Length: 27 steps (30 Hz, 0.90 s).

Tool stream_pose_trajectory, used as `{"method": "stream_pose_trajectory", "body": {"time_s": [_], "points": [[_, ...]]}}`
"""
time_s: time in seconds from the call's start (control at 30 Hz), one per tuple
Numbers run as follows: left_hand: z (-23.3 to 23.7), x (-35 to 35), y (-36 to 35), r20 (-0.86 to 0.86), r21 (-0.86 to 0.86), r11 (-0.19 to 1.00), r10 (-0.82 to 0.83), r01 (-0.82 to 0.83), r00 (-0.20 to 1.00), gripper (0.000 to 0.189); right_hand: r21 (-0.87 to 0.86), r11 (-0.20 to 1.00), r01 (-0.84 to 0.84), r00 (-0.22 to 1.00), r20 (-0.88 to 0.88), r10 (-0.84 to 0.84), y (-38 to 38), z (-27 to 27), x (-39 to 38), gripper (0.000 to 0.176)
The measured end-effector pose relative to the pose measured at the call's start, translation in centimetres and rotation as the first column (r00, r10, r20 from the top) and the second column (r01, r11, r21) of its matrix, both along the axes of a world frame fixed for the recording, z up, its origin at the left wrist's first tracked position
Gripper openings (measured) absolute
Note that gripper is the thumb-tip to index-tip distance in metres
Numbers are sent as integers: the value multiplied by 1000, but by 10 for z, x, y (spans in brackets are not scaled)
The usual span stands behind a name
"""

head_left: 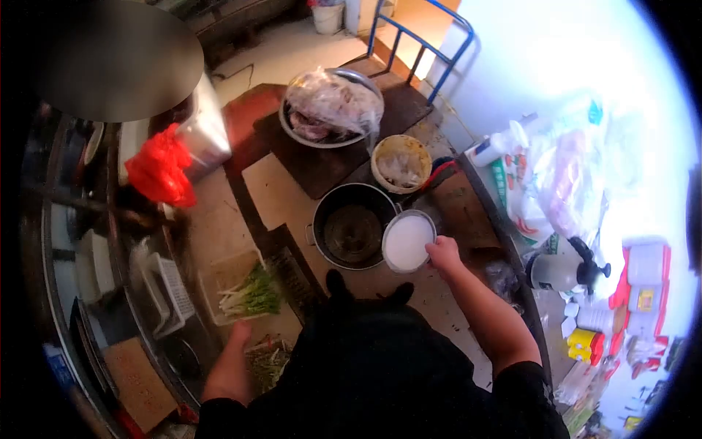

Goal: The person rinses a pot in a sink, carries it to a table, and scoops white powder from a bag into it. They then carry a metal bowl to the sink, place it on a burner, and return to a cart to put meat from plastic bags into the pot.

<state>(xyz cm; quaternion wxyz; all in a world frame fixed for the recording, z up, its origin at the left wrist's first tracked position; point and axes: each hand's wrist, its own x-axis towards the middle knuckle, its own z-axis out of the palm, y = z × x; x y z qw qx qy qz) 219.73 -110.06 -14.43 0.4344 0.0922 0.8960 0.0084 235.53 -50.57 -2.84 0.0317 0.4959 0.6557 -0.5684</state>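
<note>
My right hand [443, 253] is closed on the rim of a round metal bowl [409, 242] with white contents. The bowl is beside and partly over the right edge of a dark, deep pot [354, 227] on the floor. My left hand [241, 331] hangs at the lower left, near the front edge of a clear tray [212, 282] holding green vegetables [252, 294]. Its fingers are small and blurred, so their pose is unclear. More greens [269, 364] lie beside my left forearm.
A large basin [329, 144] of bagged meat stands behind the pot, beside a yellowish bucket [401, 164]. A blue-railed cart [398, 28] is at the back. Shelves [121, 241] line the left; a spray bottle [552, 271] and bags stand on the right.
</note>
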Motion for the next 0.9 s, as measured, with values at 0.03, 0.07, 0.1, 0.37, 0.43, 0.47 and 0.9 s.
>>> {"method": "stream_pose_trajectory", "body": {"time_s": [0.03, 0.07, 0.1, 0.37, 0.43, 0.47, 0.9], "points": [[3, 4, -6, 17, -24, 1000, -20, 20, 1000, 23, 74, 996, -56, 997, 60, 51, -2, -12, -9, 19], [2, 5, -8, 34, -43, 998, -42, 43, 999, 22, 150, 982, -113, 988, 121, 95, -2, -23, -17, 23], [4, 7, -10, 51, -62, 996, -66, 69, 997, 22, 149, 981, -123, 986, 129, 104, -5, -22, -26, 23], [1, 12, 83, 251, 206, 924, 267, -321, 931, 26, 645, 571, -509, 857, 439, 269, -13, -6, -76, 19], [8, 7, 100, 248, 348, 879, 250, -327, 936, 26, 691, 514, -509, 860, 432, 271, -16, 12, -83, 17], [12, 3, 104, 248, 348, 879, 250, -326, 936, 26, 690, 514, -509, 860, 432, 271, -17, 21, -88, 17], [-42, -30, 20, 85, 155, 912, 370, -379, 925, 21, 845, 19, -534, 762, 471, 444, -8, 94, -108, 7]]}}
